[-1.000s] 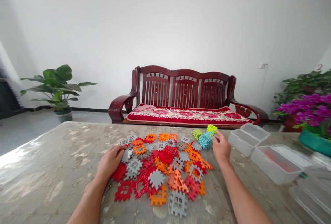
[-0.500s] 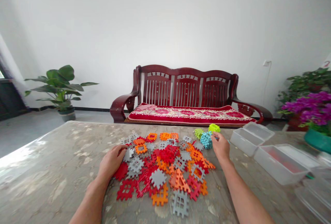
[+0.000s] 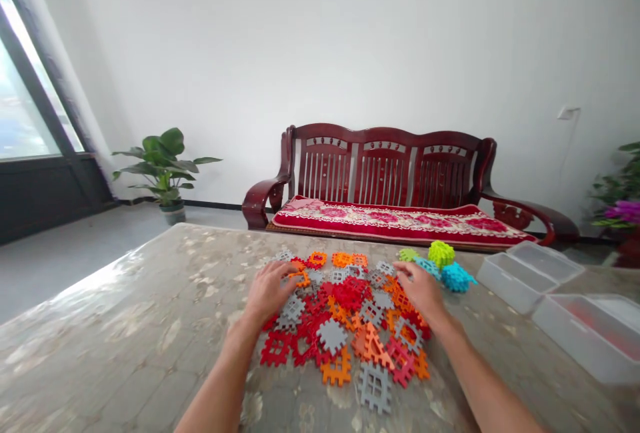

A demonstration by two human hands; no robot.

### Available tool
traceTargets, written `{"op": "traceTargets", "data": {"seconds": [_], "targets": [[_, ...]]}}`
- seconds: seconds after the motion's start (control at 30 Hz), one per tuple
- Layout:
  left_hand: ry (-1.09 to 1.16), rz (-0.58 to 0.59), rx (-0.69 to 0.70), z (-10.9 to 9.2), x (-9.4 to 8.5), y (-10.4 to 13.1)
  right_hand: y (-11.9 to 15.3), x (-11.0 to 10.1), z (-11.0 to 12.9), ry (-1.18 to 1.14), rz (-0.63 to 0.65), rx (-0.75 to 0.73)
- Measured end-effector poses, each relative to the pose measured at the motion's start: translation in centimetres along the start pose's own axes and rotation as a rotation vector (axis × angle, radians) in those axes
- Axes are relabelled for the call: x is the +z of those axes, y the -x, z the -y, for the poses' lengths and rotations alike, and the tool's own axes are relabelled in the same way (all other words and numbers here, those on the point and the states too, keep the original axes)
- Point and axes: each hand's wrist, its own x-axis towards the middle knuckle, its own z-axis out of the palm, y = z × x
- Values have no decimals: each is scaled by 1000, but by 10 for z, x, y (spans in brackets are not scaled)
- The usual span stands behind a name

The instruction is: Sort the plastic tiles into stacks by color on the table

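Observation:
A heap of flat toothed plastic tiles (image 3: 350, 326) in red, orange and grey lies on the marbled table (image 3: 150, 326). My left hand (image 3: 270, 292) rests flat on the heap's left side, fingers spread over grey and orange tiles. My right hand (image 3: 421, 292) lies palm down on the heap's right side, holding nothing. Just beyond it sit a teal ball (image 3: 454, 277) built of tiles, a lime ball (image 3: 441, 253) and a smaller green piece (image 3: 407, 255).
Two clear plastic boxes (image 3: 530, 274) (image 3: 595, 333) stand at the table's right. Behind the table is a dark red wooden bench (image 3: 400, 186) with a red cushion. A potted plant (image 3: 163, 163) stands at the left, purple flowers (image 3: 623, 212) at the far right.
The view has swung to the left. My right hand has come away from the teal ball and settled on the tile heap. My left hand stays on the heap's left side.

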Motion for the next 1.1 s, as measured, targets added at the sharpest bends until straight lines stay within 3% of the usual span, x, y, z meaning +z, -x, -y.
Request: {"op": "traceTargets", "data": {"seconds": [0.1, 0.17, 0.33, 0.43, 0.6, 0.8, 0.97, 1.1], "targets": [[-37, 103, 144, -25, 9, 1, 10, 21, 45, 27, 196, -197], [-80, 152, 157, -35, 15, 4, 16, 33, 74, 43, 308, -326], [-117, 167, 119, -31, 15, 7, 17, 57, 117, 129, 520, -535], [-99, 156, 78, -22, 9, 5, 12, 62, 124, 241, 583, -535], [-35, 55, 15, -8, 1, 0, 9, 60, 133, 387, 556, -477], [-107, -102, -255, 19, -5, 6, 11, 71, 146, 390, 599, -533], [-93, -29, -353, 34, 0, 12, 12, 77, 149, 238, 715, -534], [-80, 18, -348, 38, 6, 11, 13, 77, 153, 316, 648, -538]]}}
